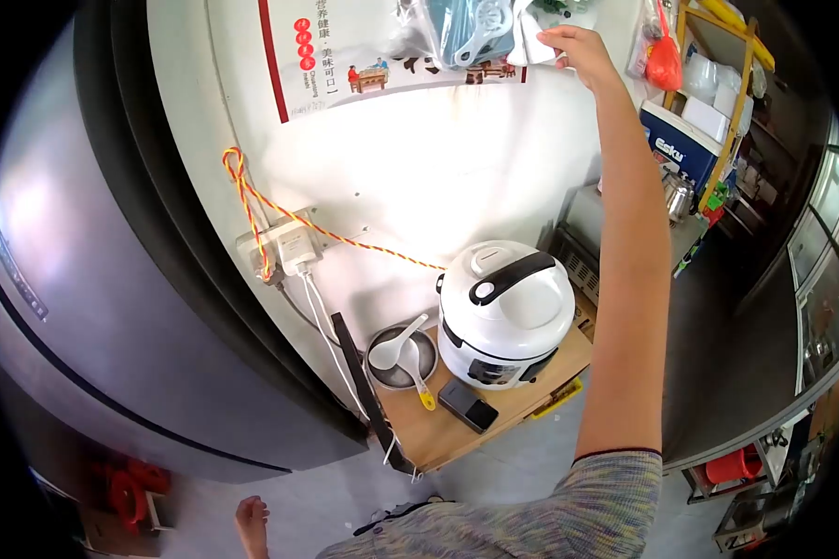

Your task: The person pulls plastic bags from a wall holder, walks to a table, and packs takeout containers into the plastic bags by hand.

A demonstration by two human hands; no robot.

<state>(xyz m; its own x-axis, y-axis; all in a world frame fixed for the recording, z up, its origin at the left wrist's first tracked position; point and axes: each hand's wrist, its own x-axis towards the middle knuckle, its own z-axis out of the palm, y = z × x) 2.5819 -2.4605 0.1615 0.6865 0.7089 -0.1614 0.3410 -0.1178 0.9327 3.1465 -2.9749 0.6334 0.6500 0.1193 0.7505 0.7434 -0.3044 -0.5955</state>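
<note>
My right hand (580, 54) is raised high against the wall, fingers pinched on a white cloth-like piece (531, 42). Beside that piece hang a pale blue plastic utensil (485, 33) and clear plastic bags (424, 26). Low in the view, my left hand (252, 512) hangs with its fingers curled in and nothing visible in it. Below my right arm stands a white rice cooker (522, 326), its lid down, on a wooden stand (443, 443). A metal bowl (382, 376) holds two white rice paddles (403, 350). A dark box-shaped device (468, 406) lies in front of the cooker.
A grey refrigerator (149, 270) fills the left side. A red-yellow twisted cord (345, 240) runs from the wall socket (294, 247) toward the cooker. To the right are a blue Esky box (676, 144), a shelf rack (741, 102) and a red bag (664, 63).
</note>
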